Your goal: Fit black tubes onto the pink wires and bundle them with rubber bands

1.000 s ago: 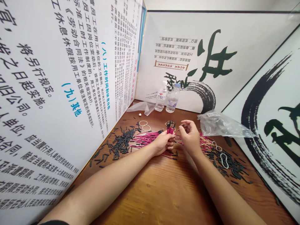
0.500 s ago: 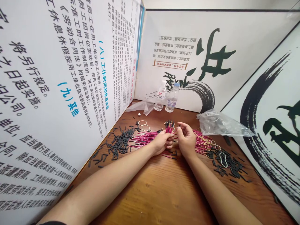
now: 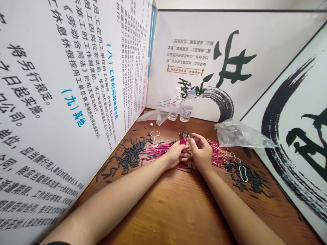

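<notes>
My left hand is closed round an upright bundle of pink wires with black tips, held just above the wooden table. My right hand sits right beside it, fingers curled and pinched near the bundle's top; what it pinches is too small to make out. Loose pink wires lie on the table to the left of my hands, and more pink wires lie to the right. Short black tubes are scattered at the left, with another heap of black tubes at the right.
Printed boards wall in the table on the left, back and right. Two water bottles stand at the back beside a crumpled clear bag. A larger clear plastic bag lies at the right. Rubber bands lie near the wires.
My right hand has moved left, closer to the bundle in my left hand. The view has shifted slightly; the bundle stays upright in my left hand.
</notes>
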`<state>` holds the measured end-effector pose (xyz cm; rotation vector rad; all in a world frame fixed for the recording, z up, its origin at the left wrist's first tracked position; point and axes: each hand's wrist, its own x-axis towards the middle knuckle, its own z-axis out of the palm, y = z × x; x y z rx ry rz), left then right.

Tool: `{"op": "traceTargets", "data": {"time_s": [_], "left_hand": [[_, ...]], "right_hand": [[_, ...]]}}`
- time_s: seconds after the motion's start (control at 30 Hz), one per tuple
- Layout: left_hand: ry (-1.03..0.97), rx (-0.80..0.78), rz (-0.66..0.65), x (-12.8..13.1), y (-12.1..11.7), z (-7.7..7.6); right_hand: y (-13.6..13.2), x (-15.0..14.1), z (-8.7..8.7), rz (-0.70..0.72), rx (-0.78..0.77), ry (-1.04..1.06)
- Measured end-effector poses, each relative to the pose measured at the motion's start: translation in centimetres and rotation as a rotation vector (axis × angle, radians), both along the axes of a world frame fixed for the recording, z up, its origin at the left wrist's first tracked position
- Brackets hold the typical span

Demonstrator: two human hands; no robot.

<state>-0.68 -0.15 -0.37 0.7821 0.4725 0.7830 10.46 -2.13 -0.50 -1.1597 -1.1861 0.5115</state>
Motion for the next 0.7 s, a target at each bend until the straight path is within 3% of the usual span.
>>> {"op": "traceTargets", "data": {"time_s": [0.47, 0.7], "left_hand": [[-0.001, 0.007, -0.019, 0.05, 0.16, -0.32], [0.006, -0.003, -0.02, 0.09, 0.26, -0.29]], "right_hand": [[0.19, 0.44, -0.68, 0.037, 0.017, -0.118], [0.0, 0.33, -0.48, 0.052, 0.014, -0.025]]}}
